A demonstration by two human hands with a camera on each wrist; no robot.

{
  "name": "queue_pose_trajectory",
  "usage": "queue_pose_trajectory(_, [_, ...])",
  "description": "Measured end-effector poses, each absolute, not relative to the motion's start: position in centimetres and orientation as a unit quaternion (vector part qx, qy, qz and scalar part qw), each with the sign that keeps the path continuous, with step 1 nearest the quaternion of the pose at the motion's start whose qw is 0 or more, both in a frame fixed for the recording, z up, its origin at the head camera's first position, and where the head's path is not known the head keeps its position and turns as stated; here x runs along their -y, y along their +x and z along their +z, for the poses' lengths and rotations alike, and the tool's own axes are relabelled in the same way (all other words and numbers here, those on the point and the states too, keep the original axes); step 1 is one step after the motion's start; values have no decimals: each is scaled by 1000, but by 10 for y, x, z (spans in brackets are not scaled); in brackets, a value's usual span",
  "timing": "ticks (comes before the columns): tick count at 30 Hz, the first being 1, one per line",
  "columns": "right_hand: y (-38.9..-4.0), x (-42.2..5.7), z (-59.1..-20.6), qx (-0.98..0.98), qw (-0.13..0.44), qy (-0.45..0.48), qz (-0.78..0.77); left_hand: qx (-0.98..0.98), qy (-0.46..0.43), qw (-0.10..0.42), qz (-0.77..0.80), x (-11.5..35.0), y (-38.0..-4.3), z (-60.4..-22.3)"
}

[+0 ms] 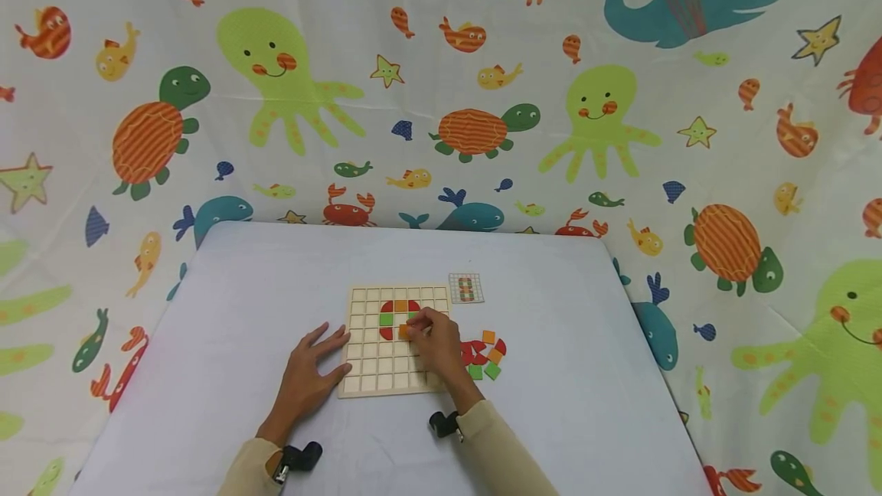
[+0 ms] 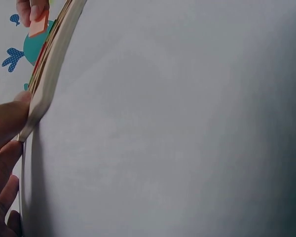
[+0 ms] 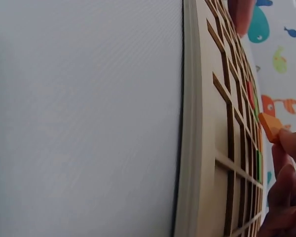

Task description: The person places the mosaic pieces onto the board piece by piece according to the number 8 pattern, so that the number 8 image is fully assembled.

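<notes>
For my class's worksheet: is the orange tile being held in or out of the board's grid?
Out: both wrist views show the orange tile pinched by the right hand, raised above the board.

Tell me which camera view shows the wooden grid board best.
The head view: the wooden grid board shows nearly whole from above, though the right hand covers part. The left wrist view gives mostly its edge; the right wrist view, a rim and slanted cells.

Head view: high, facing forward-down, farther off. Wrist views: close, low, sharing board [image 1: 386, 362], orange tile [image 3: 270, 127].
</notes>
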State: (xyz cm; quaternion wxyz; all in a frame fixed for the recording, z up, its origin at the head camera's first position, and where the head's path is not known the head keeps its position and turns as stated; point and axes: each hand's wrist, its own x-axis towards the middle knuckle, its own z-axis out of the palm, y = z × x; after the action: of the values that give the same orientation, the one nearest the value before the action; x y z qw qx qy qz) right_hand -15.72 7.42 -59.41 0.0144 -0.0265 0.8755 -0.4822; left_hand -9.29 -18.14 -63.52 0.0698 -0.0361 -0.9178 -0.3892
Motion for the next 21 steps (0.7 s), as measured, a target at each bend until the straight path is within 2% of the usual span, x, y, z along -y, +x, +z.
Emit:
queue_pose_trajectory(11, [-164, -58, -606, -922, 4, -13, -388, 917, -35, 67, -393, 181, -92, -634])
queue_pose_trajectory(21, [-160, -61, -606, -925, 13, -18, -379, 915, -48, 99, -387, 181, -92, -635])
